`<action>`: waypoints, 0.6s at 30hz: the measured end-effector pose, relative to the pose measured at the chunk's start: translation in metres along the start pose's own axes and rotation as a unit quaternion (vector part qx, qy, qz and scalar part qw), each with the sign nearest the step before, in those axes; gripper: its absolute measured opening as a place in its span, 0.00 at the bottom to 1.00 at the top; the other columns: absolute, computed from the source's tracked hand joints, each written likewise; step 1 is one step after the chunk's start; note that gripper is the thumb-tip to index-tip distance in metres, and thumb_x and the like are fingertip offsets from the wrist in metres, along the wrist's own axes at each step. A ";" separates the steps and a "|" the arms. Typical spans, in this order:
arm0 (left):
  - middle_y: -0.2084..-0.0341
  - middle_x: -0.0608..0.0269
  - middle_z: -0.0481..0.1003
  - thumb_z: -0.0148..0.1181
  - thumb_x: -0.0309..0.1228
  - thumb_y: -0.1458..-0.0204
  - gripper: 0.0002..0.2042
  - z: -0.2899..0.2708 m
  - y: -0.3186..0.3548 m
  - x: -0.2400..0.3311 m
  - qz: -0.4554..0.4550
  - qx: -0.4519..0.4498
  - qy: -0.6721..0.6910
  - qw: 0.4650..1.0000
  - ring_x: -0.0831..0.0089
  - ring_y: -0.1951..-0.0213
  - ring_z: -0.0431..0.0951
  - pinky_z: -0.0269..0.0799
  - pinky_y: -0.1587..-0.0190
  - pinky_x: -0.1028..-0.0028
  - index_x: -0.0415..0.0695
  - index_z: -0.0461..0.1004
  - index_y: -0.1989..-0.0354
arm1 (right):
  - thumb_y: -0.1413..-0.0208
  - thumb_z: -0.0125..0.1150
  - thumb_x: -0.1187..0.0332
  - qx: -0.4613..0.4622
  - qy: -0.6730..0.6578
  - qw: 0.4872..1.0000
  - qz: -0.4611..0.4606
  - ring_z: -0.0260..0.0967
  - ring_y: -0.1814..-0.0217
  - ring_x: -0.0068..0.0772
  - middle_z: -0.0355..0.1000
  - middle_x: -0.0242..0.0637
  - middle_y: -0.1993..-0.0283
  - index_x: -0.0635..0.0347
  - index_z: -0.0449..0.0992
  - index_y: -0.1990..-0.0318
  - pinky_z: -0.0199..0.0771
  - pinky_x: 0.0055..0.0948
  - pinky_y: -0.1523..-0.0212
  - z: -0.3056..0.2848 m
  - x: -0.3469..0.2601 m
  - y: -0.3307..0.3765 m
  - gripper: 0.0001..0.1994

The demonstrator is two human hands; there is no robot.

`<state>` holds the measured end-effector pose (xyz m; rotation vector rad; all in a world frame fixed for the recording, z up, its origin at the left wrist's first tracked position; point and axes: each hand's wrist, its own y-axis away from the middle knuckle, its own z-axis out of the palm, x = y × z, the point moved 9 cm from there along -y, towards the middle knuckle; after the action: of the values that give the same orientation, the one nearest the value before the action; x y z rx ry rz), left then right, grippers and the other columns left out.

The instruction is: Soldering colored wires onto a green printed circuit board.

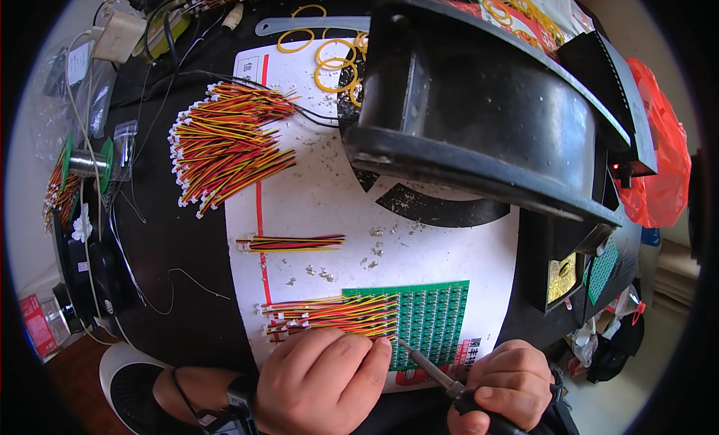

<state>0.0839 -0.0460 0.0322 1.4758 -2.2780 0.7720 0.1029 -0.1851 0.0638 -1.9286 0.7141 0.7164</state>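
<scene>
A green circuit board [438, 315] made of many small repeated units lies on a white sheet [314, 199] close in front of me. Red, yellow and black wires [337, 309] with white connectors lie across its left half, their ends along a column of the board. My left hand [323, 382] rests over the nearest wires, thumb and forefinger pinched at their board ends; its other fingertips are hidden. A soldering iron [431, 367] is gripped in my right hand [509, 390]. Its tip meets the board area just right of my left fingertips.
A large black fan [479, 98] stands over the sheet's far right. Wire bundles [232, 143] and a smaller row of wires [296, 243] lie left. Rubber bands [335, 72] are scattered behind. A solder spool [88, 164] stands far left, golden cleaning wool [563, 279] right.
</scene>
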 end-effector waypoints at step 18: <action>0.77 0.63 0.73 0.63 0.19 0.67 0.11 -0.008 0.003 0.000 0.001 0.044 0.026 0.999 0.67 0.77 0.73 0.71 0.74 0.71 0.37 0.81 0.70 | 0.50 0.65 0.74 0.009 0.022 1.000 0.002 0.63 0.84 0.30 0.66 0.38 0.81 0.71 0.71 0.67 0.64 0.27 0.83 -0.005 -0.005 0.002 0.10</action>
<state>0.0810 -0.0402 0.0377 1.4737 -2.2345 0.9117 0.0994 -0.1897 0.0685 -1.9319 0.7485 0.6691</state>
